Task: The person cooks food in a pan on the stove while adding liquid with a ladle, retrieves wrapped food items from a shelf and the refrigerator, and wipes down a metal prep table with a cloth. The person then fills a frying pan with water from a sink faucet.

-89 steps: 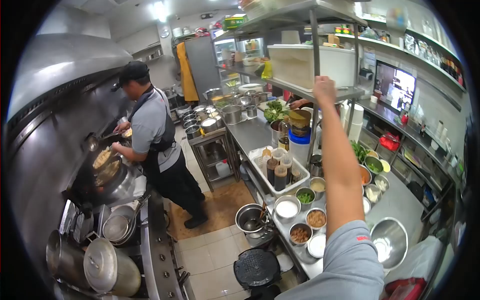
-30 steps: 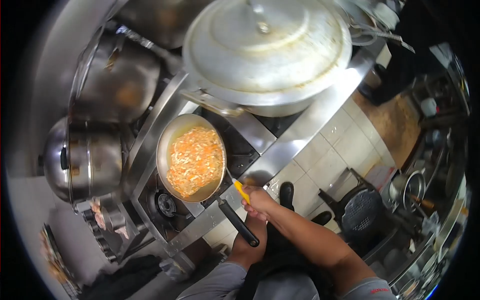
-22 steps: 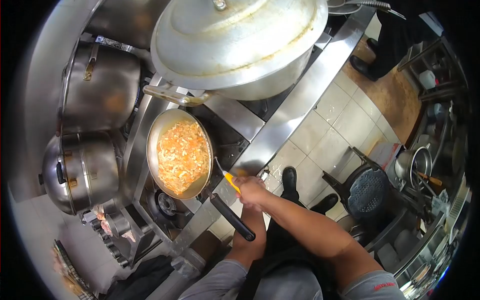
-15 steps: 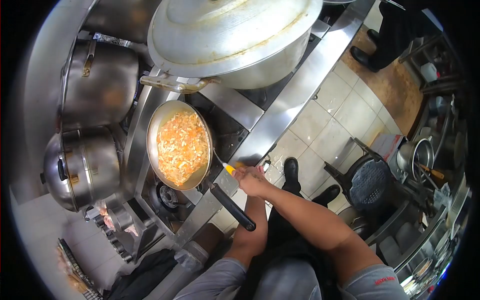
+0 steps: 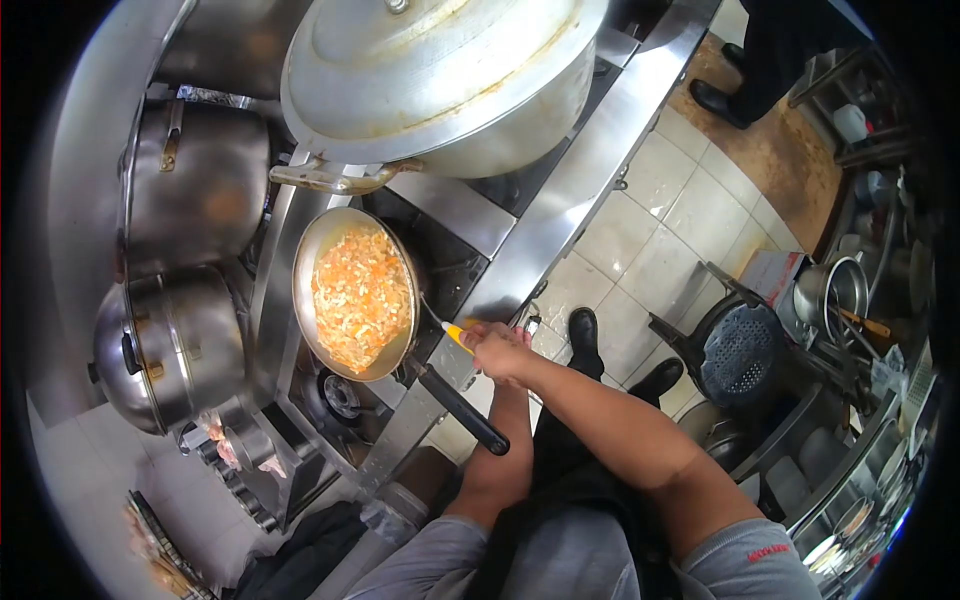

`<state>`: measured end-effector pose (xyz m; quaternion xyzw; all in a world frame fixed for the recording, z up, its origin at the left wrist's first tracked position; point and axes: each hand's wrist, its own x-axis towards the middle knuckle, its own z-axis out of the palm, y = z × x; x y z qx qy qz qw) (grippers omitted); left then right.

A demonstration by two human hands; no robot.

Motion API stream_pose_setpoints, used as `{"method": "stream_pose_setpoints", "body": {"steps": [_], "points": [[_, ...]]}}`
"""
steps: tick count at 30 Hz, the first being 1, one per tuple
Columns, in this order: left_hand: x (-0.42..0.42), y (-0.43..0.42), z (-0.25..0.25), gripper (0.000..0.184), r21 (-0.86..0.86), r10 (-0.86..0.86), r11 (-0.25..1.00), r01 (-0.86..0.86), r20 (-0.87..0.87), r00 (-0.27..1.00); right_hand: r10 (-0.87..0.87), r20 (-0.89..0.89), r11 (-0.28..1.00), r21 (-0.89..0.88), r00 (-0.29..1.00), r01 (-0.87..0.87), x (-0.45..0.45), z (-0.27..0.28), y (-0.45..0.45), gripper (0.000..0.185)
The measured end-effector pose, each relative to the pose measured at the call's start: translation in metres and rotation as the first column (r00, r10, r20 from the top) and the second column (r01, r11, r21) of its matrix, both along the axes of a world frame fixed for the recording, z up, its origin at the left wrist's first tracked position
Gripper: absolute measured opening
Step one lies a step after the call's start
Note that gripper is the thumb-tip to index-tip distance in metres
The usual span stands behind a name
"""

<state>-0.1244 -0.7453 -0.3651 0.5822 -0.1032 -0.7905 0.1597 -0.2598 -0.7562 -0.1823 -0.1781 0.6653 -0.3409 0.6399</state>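
My right hand (image 5: pixel 500 352) is closed around a utensil with a yellow handle (image 5: pixel 459 336). Its thin metal shaft runs to the rim of the frying pan, and I cannot make out its working end. My left hand lies mostly hidden behind the right one, its forearm (image 5: pixel 507 425) passing underneath, so its fingers do not show clearly. The frying pan (image 5: pixel 306 322) sits on the stove with its black handle (image 5: pixel 462 410) pointing toward me, untouched by the visible hand. Chopped orange and pale food (image 5: pixel 362 298) fills much of it.
A large lidded pot (image 5: pixel 450 90) stands on the stove beyond the pan. Steel pots (image 5: pixel 200 190) line the left side. A burner (image 5: pixel 340 396) is near the pan. Across the tiled floor (image 5: pixel 650 235) is a perforated dark metal piece (image 5: pixel 742 350). Another person's legs (image 5: pixel 775 60) show at upper right.
The view has shifted slightly. My right hand still grips the yellow-handled utensil beside the pan, and the food looks much the same.
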Motion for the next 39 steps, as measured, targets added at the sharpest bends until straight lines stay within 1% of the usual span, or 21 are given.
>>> {"method": "stream_pose_setpoints", "body": {"steps": [2,6,7,9,10,11,12,14,15,17,18,20,23,27,29,32,33,34,35,36,39], "points": [[0.002,0.000,0.003,0.037,-0.002,-0.015,1.000,0.015,-0.002,1.000,-0.055,-0.022,0.998,-0.005,0.998,0.055,0.007,-0.008,0.000,0.045],[0.002,-0.005,0.008,0.037,0.008,-0.035,0.999,0.035,-0.007,0.999,-0.016,-0.005,1.000,-0.019,1.000,0.016,0.027,-0.033,-0.006,0.045],[0.002,-0.005,0.010,0.037,0.010,-0.038,0.999,0.038,-0.008,0.999,-0.063,-0.007,0.997,0.040,0.998,0.064,0.048,-0.061,-0.006,0.045],[0.002,-0.005,0.011,0.036,0.018,-0.041,0.999,0.042,-0.016,0.999,-0.109,-0.023,0.989,0.096,0.994,0.110,0.045,-0.060,-0.005,0.044],[0.003,-0.004,0.011,0.036,0.017,-0.045,0.999,0.046,-0.020,0.999,-0.191,0.247,0.980,0.098,0.950,0.171,0.023,-0.033,-0.003,0.043],[0.003,-0.003,0.012,0.036,0.021,-0.048,0.999,0.049,-0.023,0.999,-0.257,0.498,0.966,0.117,0.828,0.229,0.011,-0.017,-0.002,0.043],[0.002,-0.001,0.010,0.036,0.026,-0.050,0.998,0.051,-0.027,0.998,-0.260,0.493,0.966,0.119,0.830,0.231,0.015,-0.023,-0.002,0.043],[0.000,0.001,0.009,0.036,0.034,-0.052,0.998,0.053,-0.034,0.998,-0.335,0.747,0.890,0.051,0.574,0.452,0.022,-0.030,0.000,0.040],[-0.001,0.001,0.008,0.036,0.037,-0.052,0.998,0.054,-0.039,0.998,-0.337,0.745,0.891,0.055,0.576,0.450,0.023,-0.036,0.000,0.040],[-0.001,0.002,0.006,0.036,0.046,-0.051,0.998,0.053,-0.045,0.998,-0.330,0.692,0.939,0.172,0.642,0.298,0.004,-0.008,-0.004,0.037],[-0.001,0.002,0.005,0.035,0.048,-0.052,0.997,0.054,-0.048,0.997,-0.330,0.690,0.940,0.175,0.644,0.294,-0.001,-0.002,-0.005,0.037],[-0.002,0.000,0.005,0.035,0.053,-0.057,0.997,0.060,-0.057,0.997,-0.413,0.795,0.903,0.293,0.445,0.314,-0.008,0.003,-0.005,0.034],[0.000,-0.002,0.005,0.035,0.058,-0.086,0.994,0.089,-0.065,0.994,-0.408,0.816,0.903,0.297,0.409,0.309,-0.008,0.005,-0.003,0.033],[0.018,-0.005,0.010,0.035,0.069,-0.169,0.983,0.173,-0.062,0.984,-0.395,0.762,0.904,0.225,0.513,0.363,0.003,-0.002,-0.008,0.030],[0.043,-0.003,0.015,0.034,0.084,-0.257,0.962,0.260,-0.051,0.965,-0.383,0.666,0.922,0.237,0.640,0.305,-0.002,0.017,-0.011,0.029],[0.110,0.007,0.017,0.034,0.065,-0.447,0.894,0.444,0.054,0.893,-0.405,0.692,0.914,0.284,0.598,0.291,-0.004,0.026,-0.014,0.028],[0.138,0.014,0.015,0.043,0.003,-0.516,0.853,0.521,0.148,0.844,-0.408,0.691,0.912,0.280,0.597,0.300,-0.005,0.030,-0.014,0.028],[0.168,0.018,0.013,0.053,-0.052,-0.569,0.801,0.596,0.245,0.785,-0.385,0.555,0.922,0.251,0.737,0.293,-0.006,0.038,-0.014,0.029],[0.169,0.016,0.035,0.052,0.073,-0.625,0.759,0.647,0.359,0.693,-0.352,0.397,0.932,0.229,0.847,0.280,-0.007,0.044,-0.014,0.030],[0.173,0.016,0.057,0.051,0.204,-0.676,0.713,0.671,0.456,0.579,-0.357,0.399,0.931,0.229,0.845,0.285,-0.008,0.046,-0.016,0.030],[0.218,0.024,0.078,0.043,0.192,-0.624,0.761,0.620,0.477,0.619,-0.426,0.541,0.903,0.303,0.725,0.304,-0.013,0.037,-0.026,0.029]]}}
